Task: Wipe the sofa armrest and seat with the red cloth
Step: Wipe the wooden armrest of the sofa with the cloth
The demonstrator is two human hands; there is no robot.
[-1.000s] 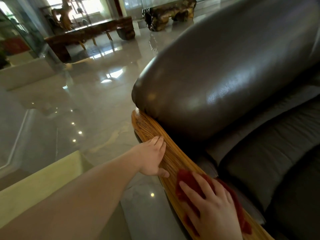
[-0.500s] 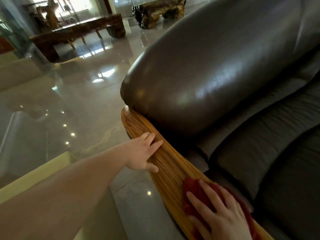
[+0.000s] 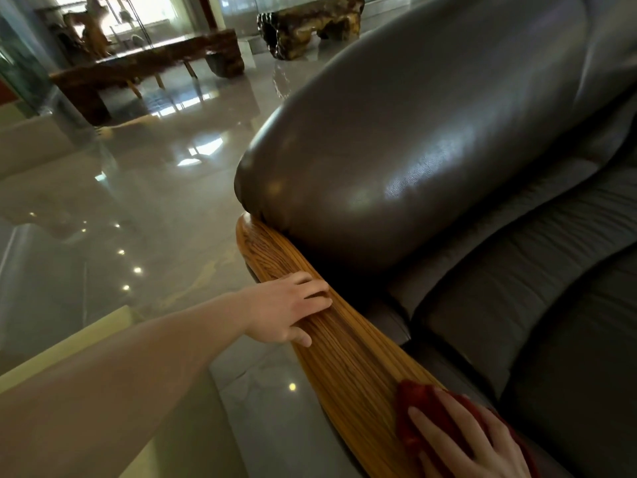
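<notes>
A dark leather sofa fills the right side, with a wooden armrest [image 3: 344, 353] running diagonally from upper left to lower right. Above it bulges the padded leather arm cushion [image 3: 396, 160]. The dark seat cushion [image 3: 551, 305] lies to the right. The red cloth [image 3: 418, 405] lies flat on the armrest near the bottom edge, pressed down by my right hand [image 3: 462, 443] with fingers spread over it. My left hand [image 3: 286, 312] rests flat on the armrest further up, fingers apart, holding nothing.
Glossy grey tiled floor [image 3: 155, 219] spreads to the left of the sofa. A pale yellow-green surface [image 3: 69, 350] sits under my left forearm. A long wooden bench [image 3: 148, 67] and a carved root stool [image 3: 310, 22] stand far back.
My right hand has slid the red cloth down the armrest toward the bottom edge. The left hand stays planted on the wood with fingers a little more spread.
</notes>
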